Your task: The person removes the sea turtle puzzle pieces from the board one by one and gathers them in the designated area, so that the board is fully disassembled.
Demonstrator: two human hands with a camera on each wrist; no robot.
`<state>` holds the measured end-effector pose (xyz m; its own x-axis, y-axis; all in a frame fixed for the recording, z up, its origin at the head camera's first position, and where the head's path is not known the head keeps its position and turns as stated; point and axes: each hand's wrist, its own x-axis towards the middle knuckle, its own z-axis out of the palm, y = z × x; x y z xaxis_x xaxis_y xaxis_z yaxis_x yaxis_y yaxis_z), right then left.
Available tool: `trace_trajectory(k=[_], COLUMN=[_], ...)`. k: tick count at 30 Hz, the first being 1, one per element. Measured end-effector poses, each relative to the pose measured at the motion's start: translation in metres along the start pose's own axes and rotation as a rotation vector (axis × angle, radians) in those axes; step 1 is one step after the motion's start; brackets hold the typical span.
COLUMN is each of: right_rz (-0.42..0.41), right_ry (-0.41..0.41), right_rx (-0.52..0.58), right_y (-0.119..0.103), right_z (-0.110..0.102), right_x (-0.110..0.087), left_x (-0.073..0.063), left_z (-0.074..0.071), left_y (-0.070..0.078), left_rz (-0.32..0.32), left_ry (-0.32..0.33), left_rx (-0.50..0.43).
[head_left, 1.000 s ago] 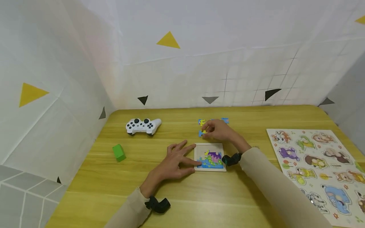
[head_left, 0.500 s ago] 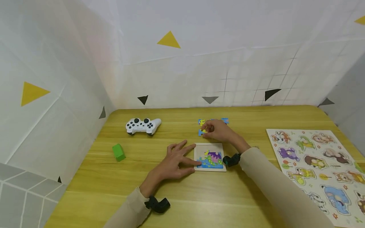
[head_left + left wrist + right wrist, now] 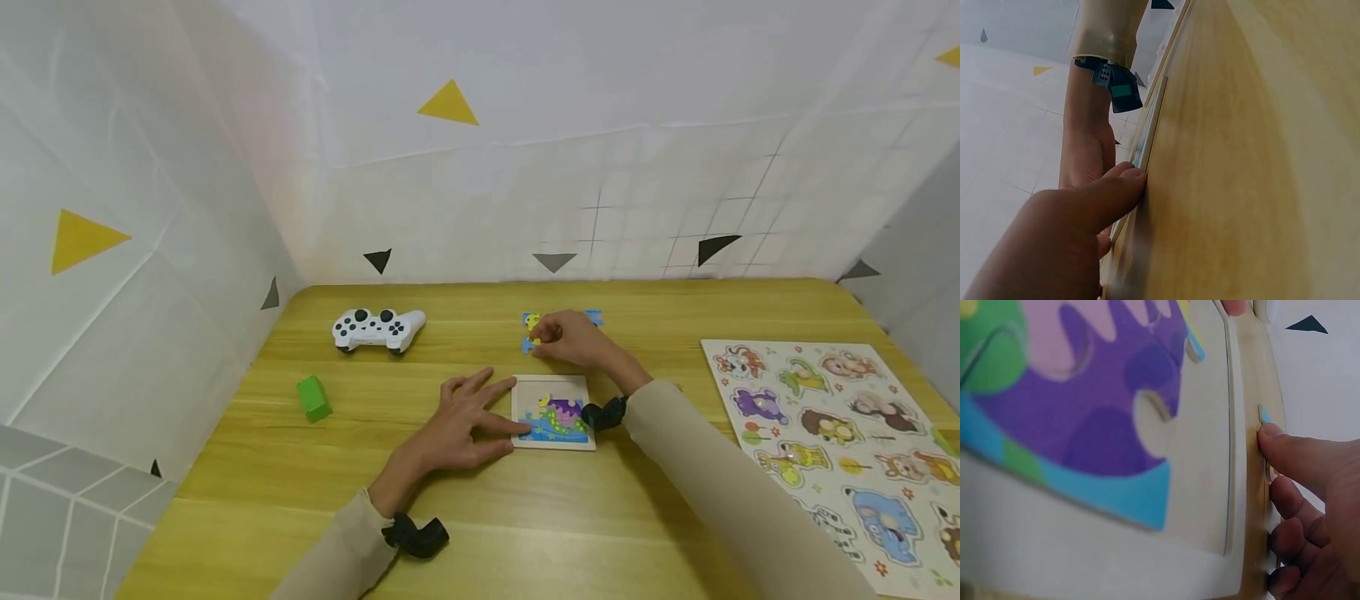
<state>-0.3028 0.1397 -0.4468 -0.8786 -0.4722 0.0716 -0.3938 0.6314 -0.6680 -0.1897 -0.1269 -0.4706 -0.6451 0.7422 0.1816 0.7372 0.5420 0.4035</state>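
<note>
A small square wooden puzzle tray [image 3: 551, 446], partly filled with blue, purple and green pieces, lies in the middle of the table. My left hand [image 3: 468, 425] is spread at its left side, fingertips resting on the rim and the lower left corner. Beyond the tray, my right hand [image 3: 573, 340] pinches a blue and yellow puzzle piece [image 3: 528, 345] between thumb and curled fingers. In the right wrist view a bit of that blue puzzle piece [image 3: 1264, 414] shows past the thumb; the rest is hidden. Another yellow and blue piece [image 3: 531, 320] lies just behind.
A further blue piece [image 3: 594, 317] lies behind the right hand. At the back left is a white game controller [image 3: 377, 330], with a green block [image 3: 313, 398] nearer. A large animal puzzle board [image 3: 840, 433] covers the right side. White cloth walls [image 3: 510, 208] border the table.
The blue and yellow piece has shifted slightly away from the tray with my right hand, and less of it shows. My left hand stays on the tray.
</note>
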Motion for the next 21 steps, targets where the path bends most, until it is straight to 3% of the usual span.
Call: trace_trajectory(k=[21], right_rz=[0.035], right_ry=[0.021], right_rx=[0.015], right_y=[-0.0046], right_z=[-0.0006], right_x=[-0.0008], left_x=[0.0005], left_z=[-0.0016], left_y=[0.0001], left_rz=[-0.006], left_ry=[-0.015], left_rx=[0.0])
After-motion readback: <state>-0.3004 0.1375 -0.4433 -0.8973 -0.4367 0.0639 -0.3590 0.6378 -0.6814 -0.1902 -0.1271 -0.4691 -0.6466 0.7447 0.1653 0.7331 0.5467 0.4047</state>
